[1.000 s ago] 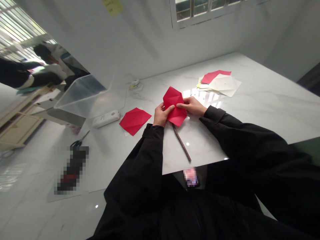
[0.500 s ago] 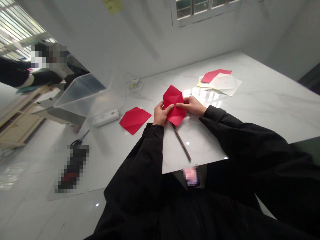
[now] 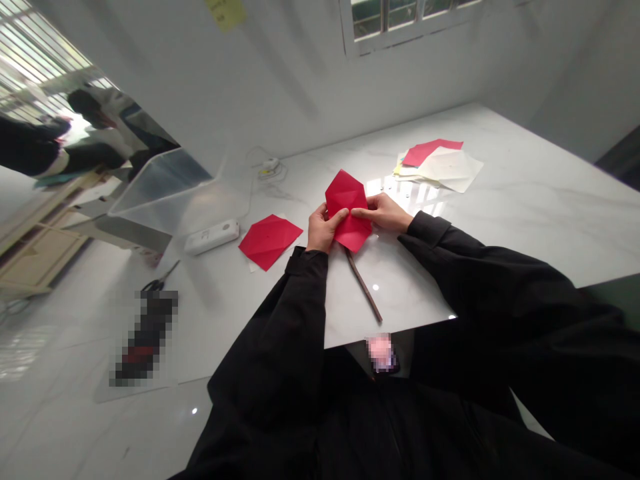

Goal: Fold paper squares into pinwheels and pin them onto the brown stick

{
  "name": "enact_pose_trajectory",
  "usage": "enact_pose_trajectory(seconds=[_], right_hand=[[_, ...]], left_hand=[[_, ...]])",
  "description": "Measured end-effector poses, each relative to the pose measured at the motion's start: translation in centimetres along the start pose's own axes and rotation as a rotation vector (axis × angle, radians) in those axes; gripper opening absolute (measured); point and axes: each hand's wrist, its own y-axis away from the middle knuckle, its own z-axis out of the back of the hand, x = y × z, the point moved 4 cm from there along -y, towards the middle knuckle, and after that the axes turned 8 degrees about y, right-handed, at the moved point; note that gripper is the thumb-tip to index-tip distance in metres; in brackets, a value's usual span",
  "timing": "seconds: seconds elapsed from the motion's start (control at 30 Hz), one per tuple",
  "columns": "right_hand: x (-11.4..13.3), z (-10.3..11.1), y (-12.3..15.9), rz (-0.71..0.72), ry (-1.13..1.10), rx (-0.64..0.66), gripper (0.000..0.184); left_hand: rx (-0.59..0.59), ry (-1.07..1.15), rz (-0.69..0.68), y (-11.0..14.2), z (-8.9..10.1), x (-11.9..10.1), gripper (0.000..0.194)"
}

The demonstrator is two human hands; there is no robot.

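Note:
Between my hands is a sheet of red paper (image 3: 345, 190), creased and held up over the white table. My left hand (image 3: 321, 229) grips its left edge, thumb on the front. My right hand (image 3: 387, 212) pinches it from the right, its thumb near the paper's middle and almost meeting the left thumb. The fingers behind the sheet are hidden. Below the paper a thin brown stick (image 3: 364, 287) slants toward the table's front edge; its upper end is covered by the paper. Another creased red sheet (image 3: 270, 241) lies to the left, over a paler one.
Red, white and yellow papers (image 3: 450, 167) lie at the back right. On the left are a white power strip (image 3: 213, 237), scissors (image 3: 159, 283), a clear plastic bin (image 3: 170, 187) and a blurred dark item (image 3: 145, 340). A person (image 3: 90, 127) is at the far left.
Almost nothing differs. Both hands keep the same hold on the red paper, and the stick stays where it was.

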Motion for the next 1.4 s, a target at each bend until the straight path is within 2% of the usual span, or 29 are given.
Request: enact_pose_trajectory(seconds=[0.8,0.97,1.17,1.4], right_hand=[[0.2,0.1,0.2,-0.071,0.034,-0.045,0.053],[0.0,0.0,0.1,-0.072,0.013,-0.056,0.044],[0.1,0.2,0.2,-0.080,-0.006,-0.077,0.027],[0.1,0.1,0.2,-0.091,-0.017,-0.043,0.028]], left_hand=[[0.024,0.007,0.031,0.4,-0.7,-0.2,0.062],[0.038,0.030,0.049,0.4,-0.8,-0.2,0.060],[-0.064,0.074,0.014,-0.4,0.1,-0.1,0.054],[-0.156,0.062,0.051,-0.5,0.9,-0.1,0.058]])
